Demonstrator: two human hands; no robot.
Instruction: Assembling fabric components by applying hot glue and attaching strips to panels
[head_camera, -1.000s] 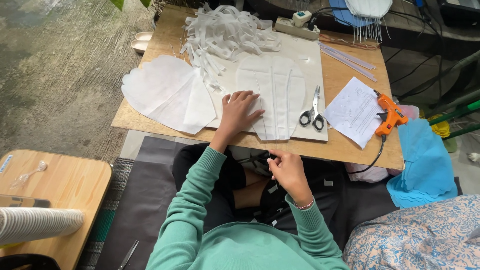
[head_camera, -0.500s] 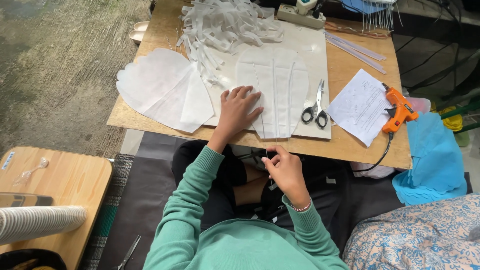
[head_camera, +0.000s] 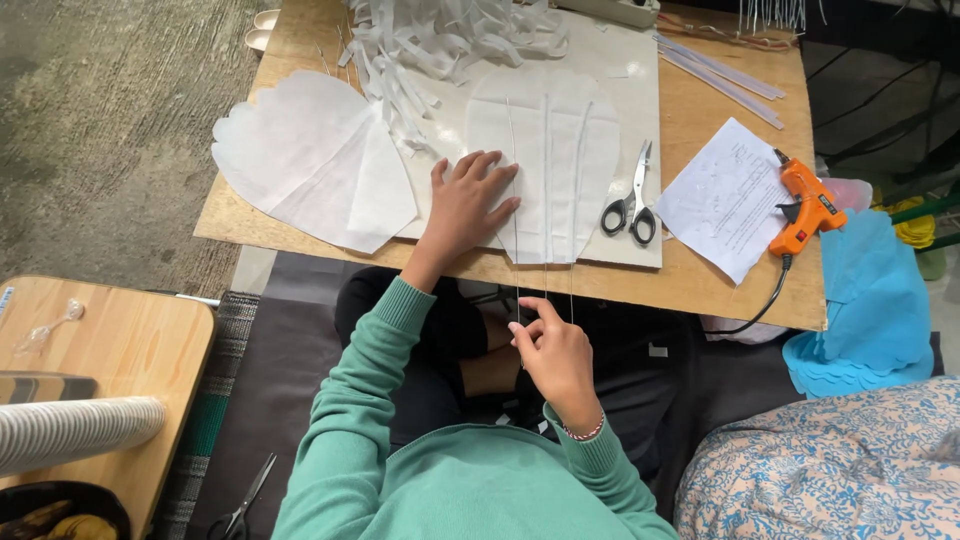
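Note:
My left hand (head_camera: 468, 205) lies flat, fingers spread, on a white scalloped paper piece (head_camera: 560, 160) at the front of the wooden board (head_camera: 700, 280). Thin wires run down that piece and hang past the board's edge. My right hand (head_camera: 553, 355) is below the board over my lap, fingertips pinched on the lower end of one thin wire (head_camera: 518, 300). Black-handled scissors (head_camera: 630, 200) lie just right of the paper piece.
A stack of white petal-shaped sheets (head_camera: 310, 160) lies at the left, a heap of white paper strips (head_camera: 440, 40) behind. An orange glue gun (head_camera: 805, 205) and a printed sheet (head_camera: 725, 195) sit at the right. Blue scalloped paper (head_camera: 870, 310), a low wooden table (head_camera: 110, 350) and floor scissors (head_camera: 240, 505) surround me.
My view has shifted closer and lower. My right hand has come up slightly toward the board's edge, pinching the wire; my left hand stays pressed on the paper.

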